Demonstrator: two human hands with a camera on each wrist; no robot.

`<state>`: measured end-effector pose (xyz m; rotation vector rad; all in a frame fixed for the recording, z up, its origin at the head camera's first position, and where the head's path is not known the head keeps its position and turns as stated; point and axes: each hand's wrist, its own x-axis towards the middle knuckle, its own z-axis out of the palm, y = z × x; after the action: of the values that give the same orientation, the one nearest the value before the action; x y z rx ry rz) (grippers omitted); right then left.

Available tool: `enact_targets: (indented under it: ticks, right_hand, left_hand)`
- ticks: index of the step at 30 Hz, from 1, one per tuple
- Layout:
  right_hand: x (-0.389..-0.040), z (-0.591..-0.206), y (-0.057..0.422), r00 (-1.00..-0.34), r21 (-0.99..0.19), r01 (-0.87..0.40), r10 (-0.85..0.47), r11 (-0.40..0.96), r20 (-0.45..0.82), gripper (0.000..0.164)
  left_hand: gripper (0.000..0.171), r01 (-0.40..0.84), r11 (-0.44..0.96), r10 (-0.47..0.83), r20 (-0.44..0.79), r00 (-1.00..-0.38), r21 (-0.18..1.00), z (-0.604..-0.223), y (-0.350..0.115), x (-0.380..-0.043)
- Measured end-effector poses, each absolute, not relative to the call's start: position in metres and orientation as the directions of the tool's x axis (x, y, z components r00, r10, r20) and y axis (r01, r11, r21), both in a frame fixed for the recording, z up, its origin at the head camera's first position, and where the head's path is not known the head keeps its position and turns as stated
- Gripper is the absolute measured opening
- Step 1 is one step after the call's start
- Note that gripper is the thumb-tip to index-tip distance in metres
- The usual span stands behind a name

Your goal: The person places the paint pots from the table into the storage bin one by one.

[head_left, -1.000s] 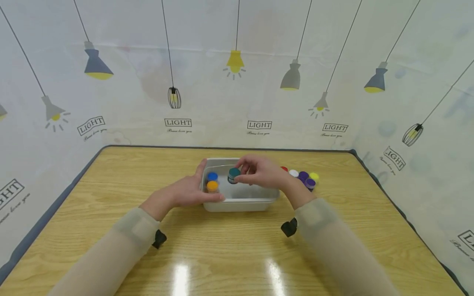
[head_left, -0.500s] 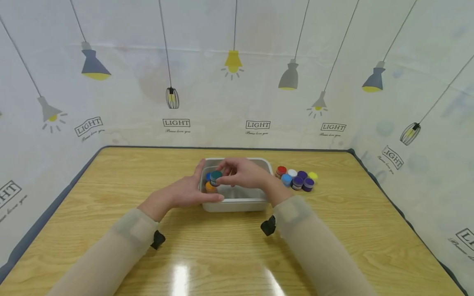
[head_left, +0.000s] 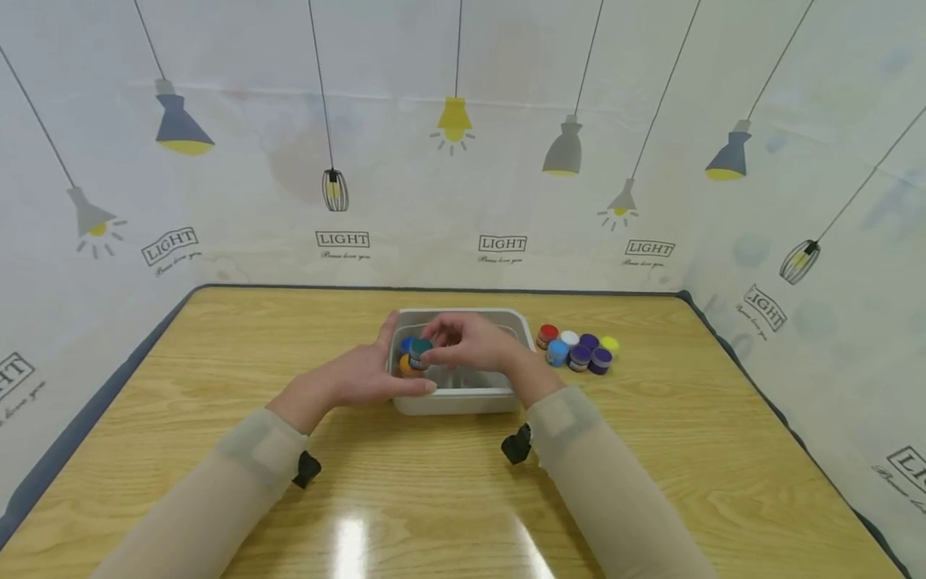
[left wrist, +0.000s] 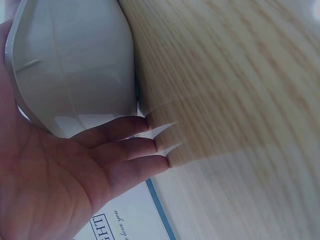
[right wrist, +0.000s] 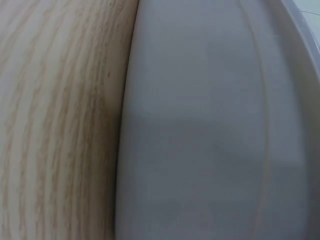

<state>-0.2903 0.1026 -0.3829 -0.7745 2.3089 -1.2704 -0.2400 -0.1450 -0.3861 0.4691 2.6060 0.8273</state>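
Note:
A white plastic bin [head_left: 452,400] stands mid-table in the head view. My left hand [head_left: 354,374] rests against its left end, thumb along the front rim; in the left wrist view several straight fingers [left wrist: 132,150] lie beside the bin's outer wall. Inside the bin, my right hand [head_left: 473,344] pinches a small paint jar with a dark green lid [head_left: 421,347] between thumb and fingers. Right by it in the bin are a blue-lidded jar [head_left: 407,344] and an orange-lidded jar [head_left: 407,367], both partly hidden. The right wrist view shows only the bin's outer wall [right wrist: 200,125] and table.
Right of the bin several jars stand grouped on the wooden table [head_left: 405,498]: red [head_left: 547,336], white [head_left: 569,338], light blue [head_left: 556,352], yellow [head_left: 610,346] and purple [head_left: 579,357]. A lamp-patterned curtain [head_left: 405,185] surrounds the table's back and sides.
My right hand has carried the green-lidded jar left and slightly down inside the bin, beside the blue and orange ones. My left hand has stayed at the bin's left end.

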Motion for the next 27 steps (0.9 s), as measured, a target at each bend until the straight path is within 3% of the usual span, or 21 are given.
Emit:
enact_targets:
  ticks: [13, 27]
  right_hand:
    - [-0.2903, -0.3887, 0.0993, -0.682, -0.816, -0.300, -0.709, 0.494, -0.178, 0.028]
    - [-0.2898, -0.3907, 0.0953, -0.639, -0.753, -0.393, -0.746, 0.527, -0.189, 0.027]
  left_hand:
    - [0.144, 0.191, 0.783, 0.402, -0.248, -0.881, 0.592, -0.3873, -0.1447, -0.2416]
    - [0.144, 0.196, 0.773, 0.412, -0.244, -0.878, 0.603, -0.3863, -0.1453, -0.2410]
